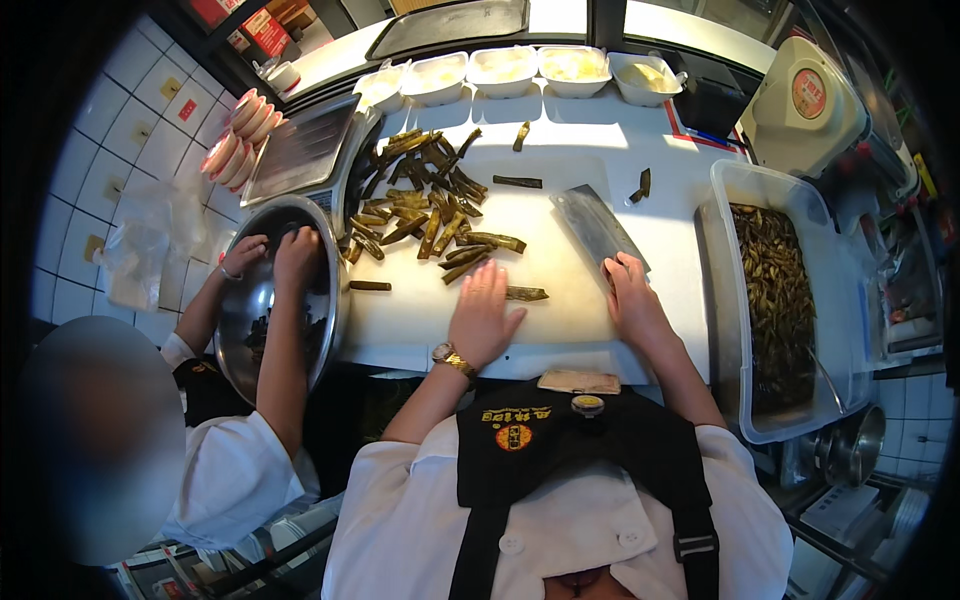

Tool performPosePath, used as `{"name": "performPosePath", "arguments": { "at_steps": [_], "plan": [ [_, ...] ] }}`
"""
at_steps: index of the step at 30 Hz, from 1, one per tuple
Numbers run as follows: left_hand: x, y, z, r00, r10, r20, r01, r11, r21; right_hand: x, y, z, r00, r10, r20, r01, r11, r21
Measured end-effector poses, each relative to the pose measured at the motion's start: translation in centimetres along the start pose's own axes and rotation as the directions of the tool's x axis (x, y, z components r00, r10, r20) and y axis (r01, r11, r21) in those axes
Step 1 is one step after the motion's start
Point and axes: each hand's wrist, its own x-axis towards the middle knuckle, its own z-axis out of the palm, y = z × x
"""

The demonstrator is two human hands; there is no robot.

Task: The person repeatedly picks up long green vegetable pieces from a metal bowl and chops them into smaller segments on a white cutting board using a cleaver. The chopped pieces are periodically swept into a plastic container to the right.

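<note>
My right hand (634, 300) grips the handle of a cleaver (600, 221), whose wide blade lies over the white cutting board (420, 322) and points up and to the left. My left hand (485, 311) rests palm down on the board with its fingers extended. A dark green-brown vegetable piece (528, 293), perhaps pickled stalk, shows just right of its fingers, partly hidden. Beyond the fingertips spreads a loose pile of similar cut pieces (420, 217). One piece (517, 181) lies apart between the pile and the cleaver.
At left, a co-worker's hands (296, 255) reach into a steel bowl (337, 300) holding dark pieces. A clear plastic tub (731, 300) of brown-green food stands at right. White containers (502, 73) line the back edge, near a scale (300, 150) and stacked bowls (229, 157).
</note>
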Motion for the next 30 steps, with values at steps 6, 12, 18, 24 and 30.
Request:
{"name": "performPosePath", "arguments": {
  "at_steps": [6, 12, 18, 24, 30],
  "plan": [
    [0.3, 0.1, -1.6, 0.992, 0.098, -0.085, -0.1, 0.995, -0.024, 0.0, 0.0, -1.5, 1.0, -0.004, 0.02, 0.003, 0.999, 0.046],
    [-0.6, 2.1, -0.7, 0.939, 0.194, -0.285, -0.264, 0.935, -0.235, -0.7, -5.8, -9.0, 0.861, 0.194, 0.47, -0.341, 0.906, 0.252],
    [-0.3, 1.1, -1.0, 0.943, 0.168, -0.286, -0.235, 0.947, -0.22, -2.2, -4.9, -7.1, 0.922, -0.052, 0.384, -0.076, 0.947, 0.311],
    [0.7, -0.1, -1.1, 0.956, 0.132, -0.262, -0.206, 0.939, -0.277, -1.3, -5.5, -6.4, 0.882, 0.095, 0.462, -0.148, 0.986, 0.08],
    [-0.3, 1.5, -0.5, 0.947, 0.137, -0.29, -0.208, 0.951, -0.23, -1.1, -5.6, -6.1, 0.893, 0.09, 0.441, -0.123, 0.991, 0.046]
  ]
}}
